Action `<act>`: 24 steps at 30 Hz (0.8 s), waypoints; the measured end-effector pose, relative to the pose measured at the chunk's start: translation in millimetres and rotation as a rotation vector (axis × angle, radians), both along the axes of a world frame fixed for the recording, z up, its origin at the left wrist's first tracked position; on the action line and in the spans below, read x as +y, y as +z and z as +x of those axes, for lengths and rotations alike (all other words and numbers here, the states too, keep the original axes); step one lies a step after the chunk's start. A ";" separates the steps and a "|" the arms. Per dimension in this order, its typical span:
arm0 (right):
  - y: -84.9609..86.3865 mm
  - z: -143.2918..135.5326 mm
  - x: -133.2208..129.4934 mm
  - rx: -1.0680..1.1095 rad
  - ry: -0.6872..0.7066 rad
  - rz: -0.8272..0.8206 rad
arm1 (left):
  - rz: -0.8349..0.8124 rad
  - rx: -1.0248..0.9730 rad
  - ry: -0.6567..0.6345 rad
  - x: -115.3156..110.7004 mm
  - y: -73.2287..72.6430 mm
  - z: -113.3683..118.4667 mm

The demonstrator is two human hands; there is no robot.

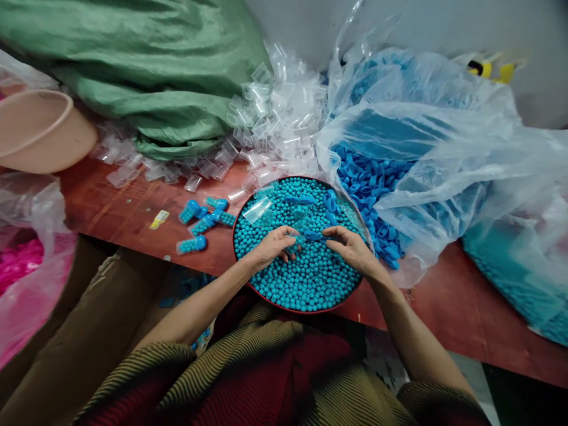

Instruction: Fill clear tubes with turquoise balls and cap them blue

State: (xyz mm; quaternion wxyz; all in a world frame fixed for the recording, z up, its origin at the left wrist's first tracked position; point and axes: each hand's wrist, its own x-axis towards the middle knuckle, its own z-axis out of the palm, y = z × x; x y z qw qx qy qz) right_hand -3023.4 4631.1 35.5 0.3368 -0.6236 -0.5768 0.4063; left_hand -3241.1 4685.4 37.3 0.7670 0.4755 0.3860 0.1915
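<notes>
A round red-rimmed tray full of small turquoise balls lies in front of me. Over it, my left hand is closed on a small clear plastic tube, partly hidden by the fingers. My right hand pinches a blue plastic cap close to the tube's end. On the balls lie a loose clear tube and a few more blue caps. Left of the tray, several capped tubes filled with turquoise balls lie on the table.
Clear tubes are heaped behind the tray, beside a green sack. An open plastic bag spills blue caps at right. A bag of turquoise balls sits far right. A beige tub stands left on the red table.
</notes>
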 end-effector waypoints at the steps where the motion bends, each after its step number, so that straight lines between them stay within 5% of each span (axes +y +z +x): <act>1: 1.9 -0.9 -2.3 -0.100 0.002 0.028 | 0.002 0.007 0.001 0.0 0.2 -0.1; 6: 5.2 -25.5 1.8 -0.827 0.064 0.163 | 0.014 0.006 0.009 -1.4 0.3 0.0; 10: -0.4 -38.6 7.9 -1.115 0.173 0.141 | -0.056 -0.055 -0.008 -0.9 -1.4 -3.1; 16: -2.9 -31.3 10.5 -1.127 0.234 0.148 | -0.219 -0.222 -0.076 3.2 -5.1 -7.1; 24: 13.5 -23.7 2.7 -0.718 0.165 0.056 | 0.028 -0.061 -0.022 -3.0 -3.6 -0.5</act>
